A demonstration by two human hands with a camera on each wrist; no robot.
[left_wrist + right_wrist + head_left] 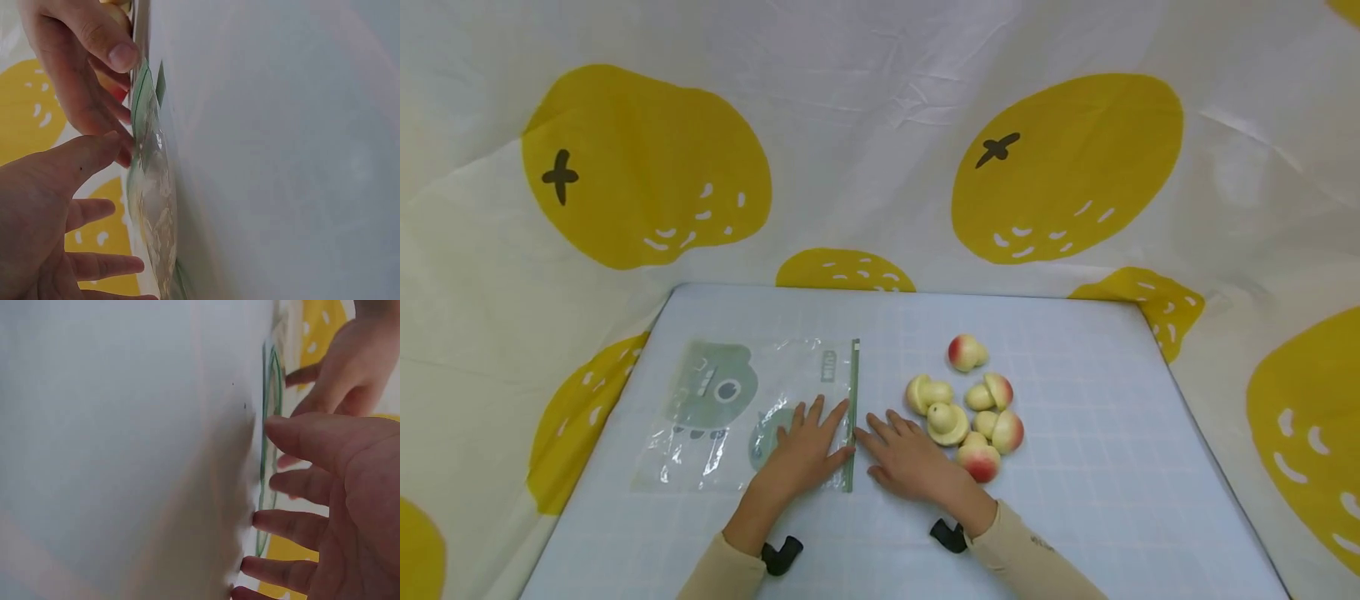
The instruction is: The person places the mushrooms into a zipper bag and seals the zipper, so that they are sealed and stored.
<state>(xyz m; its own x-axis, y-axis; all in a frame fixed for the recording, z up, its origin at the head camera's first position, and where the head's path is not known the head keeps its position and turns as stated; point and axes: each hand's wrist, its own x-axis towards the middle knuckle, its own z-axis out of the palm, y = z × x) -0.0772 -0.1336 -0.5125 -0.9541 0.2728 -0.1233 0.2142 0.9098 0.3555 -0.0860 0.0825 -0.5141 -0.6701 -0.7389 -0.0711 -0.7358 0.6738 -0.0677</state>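
A clear zip bag with green monster prints lies flat on the table, its green zip edge facing right. My left hand is over the bag's right part beside that edge, its fingers spread and straight. Just right of the zip edge, my right hand rests its fingertips on the table, fingers extended. In the right wrist view the bag's green lips stand slightly apart in a narrow loop. Several cream mushroom-shaped pieces with reddish caps lie close to the right hand; neither hand holds anything.
One mushroom-shaped piece lies behind the cluster. The table has a pale checked cover. A white cloth with yellow fruit prints hangs behind and at the sides. Black mounts sit at both wrists.
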